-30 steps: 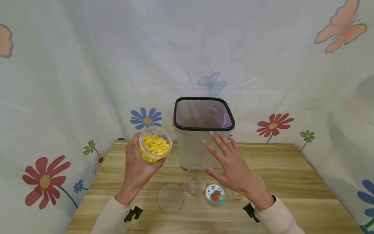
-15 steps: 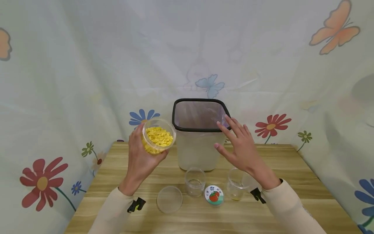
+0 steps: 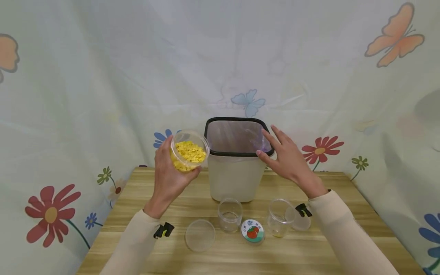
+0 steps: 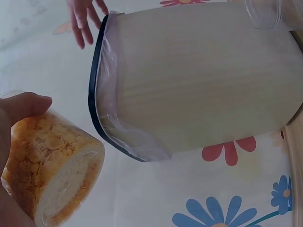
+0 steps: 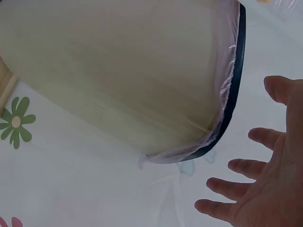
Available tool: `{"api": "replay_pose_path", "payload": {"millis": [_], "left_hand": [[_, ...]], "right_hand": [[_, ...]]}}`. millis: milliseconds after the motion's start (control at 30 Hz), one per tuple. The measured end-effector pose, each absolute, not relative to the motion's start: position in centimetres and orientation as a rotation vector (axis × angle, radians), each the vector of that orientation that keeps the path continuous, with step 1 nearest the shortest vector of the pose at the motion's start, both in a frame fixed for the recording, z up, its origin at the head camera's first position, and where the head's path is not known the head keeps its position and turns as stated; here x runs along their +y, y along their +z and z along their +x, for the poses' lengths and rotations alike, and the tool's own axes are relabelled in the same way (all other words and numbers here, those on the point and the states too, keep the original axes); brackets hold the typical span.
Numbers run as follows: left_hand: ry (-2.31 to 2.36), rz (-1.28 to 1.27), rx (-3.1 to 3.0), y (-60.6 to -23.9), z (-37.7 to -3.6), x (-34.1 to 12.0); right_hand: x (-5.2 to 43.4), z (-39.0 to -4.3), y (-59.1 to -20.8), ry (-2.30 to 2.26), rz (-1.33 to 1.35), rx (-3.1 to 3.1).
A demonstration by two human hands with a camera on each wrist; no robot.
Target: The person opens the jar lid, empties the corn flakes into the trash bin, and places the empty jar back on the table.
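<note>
My left hand (image 3: 166, 173) grips a clear plastic tub (image 3: 190, 136), tilted toward me so its mouth shows. Yellow flakes (image 3: 190, 152) fill a good part of it; in the left wrist view the tub (image 4: 71, 182) shows its base and thumb-side wall. Just right of the tub stands a bin (image 3: 237, 177) with a black rim and a thin purplish liner (image 3: 259, 145) folded over its edge. Beside the bin's right rim my right hand (image 3: 287, 158) hovers, fingers spread and holding nothing; in the right wrist view all its fingers (image 5: 227, 189) are extended.
On the wooden table (image 3: 165, 256), before the bin, stand two clear cups (image 3: 230, 217), the right cup (image 3: 279, 219) holding a little residue. Between them lies a round lid with a tomato picture (image 3: 252, 231). A clear lid (image 3: 200, 235) lies left, another (image 3: 302, 221) right. A printed curtain hangs behind.
The left hand has raised the tub and brought it right, to the bin's left rim. My right hand has moved up and right, from the bin's front to its right rim, fingers still spread.
</note>
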State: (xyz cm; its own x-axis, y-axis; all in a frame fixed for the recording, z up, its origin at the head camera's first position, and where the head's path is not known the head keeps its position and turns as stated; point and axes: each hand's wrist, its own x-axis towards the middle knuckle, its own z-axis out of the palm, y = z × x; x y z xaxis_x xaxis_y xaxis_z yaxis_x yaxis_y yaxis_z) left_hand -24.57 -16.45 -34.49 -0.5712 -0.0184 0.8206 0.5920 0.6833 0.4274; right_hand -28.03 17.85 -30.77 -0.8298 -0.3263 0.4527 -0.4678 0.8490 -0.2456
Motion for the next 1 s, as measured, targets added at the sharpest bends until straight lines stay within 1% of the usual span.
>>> {"api": "replay_pose_path", "payload": {"millis": [233,500,733,1000], "left_hand": [[-0.876,-0.445,-2.006,-34.0,-25.3,-16.1],[-0.861,-0.45,-2.01,-33.5,-26.0,-16.0],[-0.864,-0.45,-2.012,-33.2,-26.4,-15.7],[-0.83,-0.46,-2.005,-32.3,-26.9,-15.7]], "right_hand": [[18.1,-30.7,-30.4,0.626,0.486,-2.724],[18.7,-32.6,-30.3,0.69,0.388,-2.766],[18.9,-34.0,-30.7,0.768,0.325,-2.804],[18.1,-34.8,-30.7,0.812,0.237,-2.827]]}}
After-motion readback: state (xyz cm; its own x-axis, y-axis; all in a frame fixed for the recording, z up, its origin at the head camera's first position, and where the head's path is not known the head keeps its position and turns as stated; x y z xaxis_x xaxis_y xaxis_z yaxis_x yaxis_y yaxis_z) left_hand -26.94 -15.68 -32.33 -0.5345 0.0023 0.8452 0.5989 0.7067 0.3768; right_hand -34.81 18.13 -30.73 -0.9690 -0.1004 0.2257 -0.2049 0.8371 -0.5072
